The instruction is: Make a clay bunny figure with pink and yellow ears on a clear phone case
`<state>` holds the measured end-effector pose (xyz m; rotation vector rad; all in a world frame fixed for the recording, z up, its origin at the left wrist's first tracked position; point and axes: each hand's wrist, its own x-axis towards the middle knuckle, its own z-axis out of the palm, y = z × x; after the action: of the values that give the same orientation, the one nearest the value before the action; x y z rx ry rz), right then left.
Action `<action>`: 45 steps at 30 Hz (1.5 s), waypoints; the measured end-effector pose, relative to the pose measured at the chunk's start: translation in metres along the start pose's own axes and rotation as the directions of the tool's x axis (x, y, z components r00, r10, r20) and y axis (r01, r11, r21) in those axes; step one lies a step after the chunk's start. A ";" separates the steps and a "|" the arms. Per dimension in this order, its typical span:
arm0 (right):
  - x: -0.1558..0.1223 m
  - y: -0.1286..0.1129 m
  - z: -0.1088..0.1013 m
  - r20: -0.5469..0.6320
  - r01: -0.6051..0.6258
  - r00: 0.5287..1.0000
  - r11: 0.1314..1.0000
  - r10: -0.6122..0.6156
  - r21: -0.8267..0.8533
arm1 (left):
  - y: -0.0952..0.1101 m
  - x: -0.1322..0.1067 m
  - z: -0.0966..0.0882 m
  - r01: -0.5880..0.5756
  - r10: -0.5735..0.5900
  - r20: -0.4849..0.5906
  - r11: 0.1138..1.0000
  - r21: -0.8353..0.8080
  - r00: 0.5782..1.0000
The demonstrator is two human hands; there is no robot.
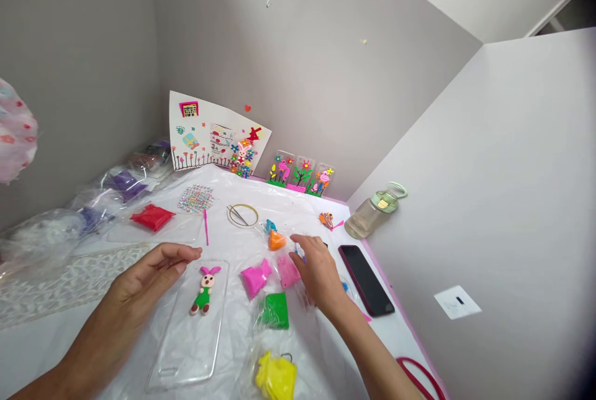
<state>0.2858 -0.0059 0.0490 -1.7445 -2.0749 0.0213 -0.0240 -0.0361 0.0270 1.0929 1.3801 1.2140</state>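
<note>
A clear phone case (186, 350) lies on the white sheet with a clay bunny (203, 294) on its upper part; the bunny has pink ears and green overalls. My left hand (139, 285) hovers at the case's upper left, fingers stretched out, thumb a little apart, nothing visible in them. Over the small bags of clay is my right hand (321, 272), thumb and index finger apart. Nearest to it are a pale pink clay bag (288, 271) and an orange clay bag (276, 240). Bright pink (256, 278), green (275, 311) and yellow clay bags (277, 376) lie between the hands.
A black phone (367, 280) and a tilted water bottle (372, 212) are at the right edge. Farther back lie a bangle (256, 216), rhinestones (195, 199) and a red clay bag (153, 217). Decorated cases (302, 173) lean on the wall. Plastic bags (51, 232) crowd the left.
</note>
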 end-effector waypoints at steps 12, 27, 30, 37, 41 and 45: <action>0.047 -0.019 0.004 0.092 0.101 0.992 0.976 -0.085 -0.192 | -0.005 0.002 -0.005 -0.007 0.006 0.123 1.000 0.008 0.992; -0.053 -0.072 -0.002 0.380 -0.379 0.917 -0.032 0.123 0.925 | 0.000 -0.034 0.042 0.027 -0.001 0.396 0.998 -0.061 0.918; -0.054 -0.075 -0.005 0.342 -0.343 0.931 -0.012 0.129 0.939 | -0.005 -0.033 0.048 0.046 0.005 0.333 0.988 -0.145 0.943; -0.057 -0.080 -0.003 0.213 -0.220 0.975 0.122 0.067 0.968 | -0.019 -0.022 0.047 0.095 -0.001 0.391 0.970 -0.222 0.920; -0.062 -0.082 0.001 0.150 -0.154 0.988 0.148 0.034 0.977 | -0.016 -0.023 0.047 0.118 -0.006 0.409 0.961 -0.249 0.913; -0.066 -0.083 0.000 0.036 -0.024 0.998 0.248 -0.046 0.969 | -0.003 -0.027 0.044 0.113 -0.023 0.471 0.980 -0.164 0.882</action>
<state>0.2156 -0.0852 0.0521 -0.8580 -1.4207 1.1466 0.0235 -0.0570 0.0245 1.1034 0.9047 0.9248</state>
